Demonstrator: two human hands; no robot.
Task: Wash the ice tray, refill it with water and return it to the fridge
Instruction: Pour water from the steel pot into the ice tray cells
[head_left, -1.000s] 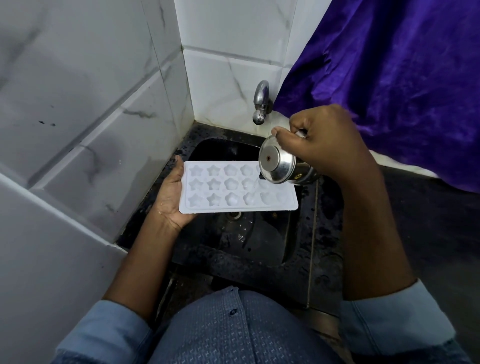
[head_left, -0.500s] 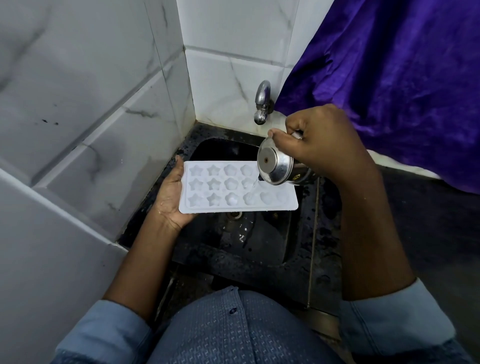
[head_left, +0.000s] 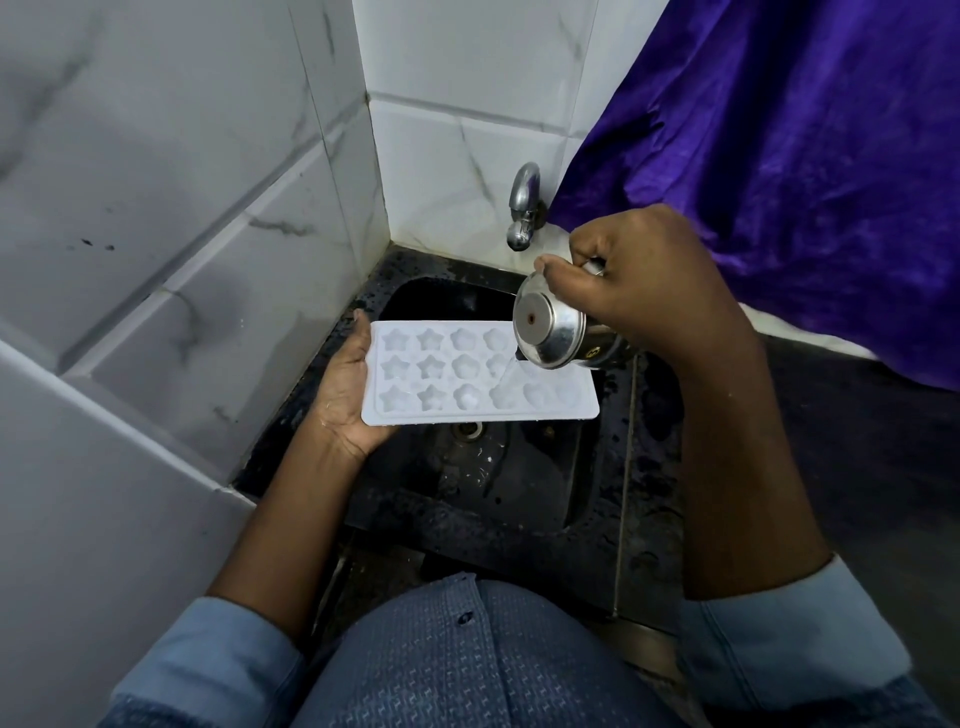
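1. Holding the white ice tray (head_left: 467, 414) by its left end, the left hand (head_left: 345, 395) keeps it level over the black sink (head_left: 498, 483) at frame centre.
2. The right hand (head_left: 654, 275) grips a tilted steel cup (head_left: 550, 332), which trickles water (head_left: 511, 366) into the tray's right cells.
3. A tap (head_left: 523, 208) and a purple cloth (head_left: 805, 156) are behind.

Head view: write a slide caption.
Right hand pours water from a cup into the tray held in the left hand over the sink.
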